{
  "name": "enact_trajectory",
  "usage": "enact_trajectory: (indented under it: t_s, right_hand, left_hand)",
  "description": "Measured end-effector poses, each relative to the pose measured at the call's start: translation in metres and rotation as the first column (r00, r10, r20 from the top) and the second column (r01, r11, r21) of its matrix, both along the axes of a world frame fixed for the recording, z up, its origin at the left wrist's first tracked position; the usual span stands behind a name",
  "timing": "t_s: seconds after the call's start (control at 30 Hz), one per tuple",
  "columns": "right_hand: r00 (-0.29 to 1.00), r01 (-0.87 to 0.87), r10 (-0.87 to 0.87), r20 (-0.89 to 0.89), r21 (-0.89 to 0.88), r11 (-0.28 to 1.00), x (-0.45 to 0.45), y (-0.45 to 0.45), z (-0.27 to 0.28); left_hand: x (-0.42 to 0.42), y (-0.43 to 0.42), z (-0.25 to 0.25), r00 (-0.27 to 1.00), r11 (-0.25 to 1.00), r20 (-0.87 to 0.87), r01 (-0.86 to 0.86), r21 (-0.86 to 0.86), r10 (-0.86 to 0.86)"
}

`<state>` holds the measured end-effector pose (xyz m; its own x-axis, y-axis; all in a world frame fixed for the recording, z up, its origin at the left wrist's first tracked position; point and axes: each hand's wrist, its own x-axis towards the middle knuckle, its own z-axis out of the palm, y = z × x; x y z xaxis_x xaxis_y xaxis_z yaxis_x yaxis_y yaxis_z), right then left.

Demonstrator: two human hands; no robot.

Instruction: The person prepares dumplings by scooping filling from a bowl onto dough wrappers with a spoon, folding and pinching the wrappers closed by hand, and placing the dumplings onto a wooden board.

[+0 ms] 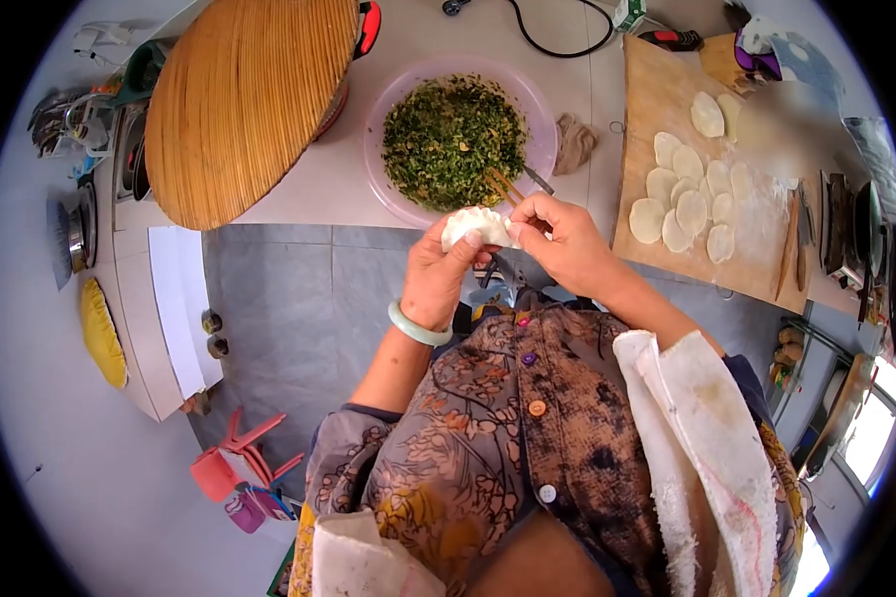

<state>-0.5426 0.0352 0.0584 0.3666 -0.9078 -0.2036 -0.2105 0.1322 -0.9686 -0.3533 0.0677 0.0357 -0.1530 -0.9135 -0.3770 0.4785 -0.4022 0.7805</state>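
Observation:
A white dumpling [474,227] with a pleated upper edge is held between my two hands, just off the counter's front edge. My left hand [435,269] has its fingers and thumb around the dumpling's left side and middle. At its right end, my right hand [558,239] pinches the dough between thumb and fingers. Right behind the hands stands a pale pink bowl [375,164] of chopped green filling [455,134]. Chopsticks [505,185] and a grey-handled utensil [538,180] lean at the bowl's right side.
A wooden board [639,109] on the right carries several round dough wrappers [692,211], a rolling pin [788,244] and a knife [804,214]. A large round slatted tray [249,99] rests on a pot at the left. A brown cloth [574,144] lies beside the bowl.

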Motion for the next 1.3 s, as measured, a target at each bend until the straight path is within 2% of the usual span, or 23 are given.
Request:
enact_trajectory:
  t_s: [0.13, 0.27, 0.47, 0.67, 0.77, 0.87, 0.97, 1.03, 1.17, 1.2, 1.23, 1.27, 1.3]
  right_hand:
    - [0.999, 0.019, -0.019, 0.039, -0.010, 1.000, 0.001, 0.004, -0.004]
    - [0.986, 0.103, -0.105, 0.128, 0.022, 0.994, 0.005, 0.008, 0.003]
    - [0.999, -0.039, 0.039, 0.005, 0.053, 0.998, 0.002, 0.012, 0.006]
    - [0.999, -0.042, 0.039, -0.035, -0.106, 0.993, 0.006, 0.010, -0.004]
    - [0.999, -0.029, 0.028, -0.041, -0.022, 0.999, 0.003, 0.009, -0.004]
    - [0.999, 0.015, -0.013, 0.046, -0.039, 0.999, 0.003, 0.011, -0.016]
    - [0.989, -0.077, 0.083, -0.119, 0.059, 0.995, 0.000, 0.008, -0.002]
    - [0.985, -0.115, 0.117, -0.128, 0.029, 0.993, 0.004, 0.004, 0.002]
    - [0.952, -0.231, 0.202, -0.231, -0.106, 0.967, 0.022, -0.009, 0.018]
    - [0.942, -0.259, 0.181, -0.282, -0.269, 0.928, 0.028, -0.010, 0.011]
    - [0.924, -0.294, 0.207, -0.320, -0.250, 0.923, 0.030, -0.011, 0.008]
    - [0.904, -0.329, 0.232, -0.360, -0.236, 0.914, 0.032, -0.012, 0.009]
    - [0.880, -0.365, 0.252, -0.403, -0.235, 0.901, 0.034, -0.017, 0.012]
  left_hand:
    - [0.002, 0.003, -0.002, 0.999, 0.999, 0.031, 0.013, -0.029, -0.012]
    - [0.008, 0.006, 0.000, 1.000, 1.000, -0.023, 0.008, -0.023, -0.008]
    - [0.009, 0.008, 0.001, 0.999, 0.999, -0.022, -0.041, -0.001, 0.041]
    - [0.010, 0.010, -0.004, 0.996, 0.999, 0.089, -0.005, -0.046, 0.009]
    - [0.011, 0.008, 0.000, 0.994, 0.997, 0.108, 0.008, -0.075, 0.001]
    - [0.011, 0.008, 0.004, 0.997, 0.997, 0.069, -0.038, -0.069, 0.043]
    - [0.012, 0.006, 0.004, 0.996, 0.996, 0.054, -0.062, -0.069, 0.066]
    - [0.013, 0.005, 0.002, 0.995, 0.996, 0.088, -0.047, -0.081, 0.054]
    - [0.008, 0.005, 0.003, 0.964, 0.990, 0.265, 0.002, -0.144, 0.037]
    - [0.006, 0.005, 0.004, 0.945, 0.989, 0.326, 0.009, -0.146, 0.040]
    - [0.005, 0.005, 0.007, 0.922, 0.989, 0.385, 0.015, -0.150, 0.044]
    - [0.006, 0.004, 0.012, 0.775, 0.978, 0.631, 0.104, -0.181, 0.035]
    - [0.005, 0.004, 0.012, 0.682, 0.975, 0.730, 0.126, -0.183, 0.048]
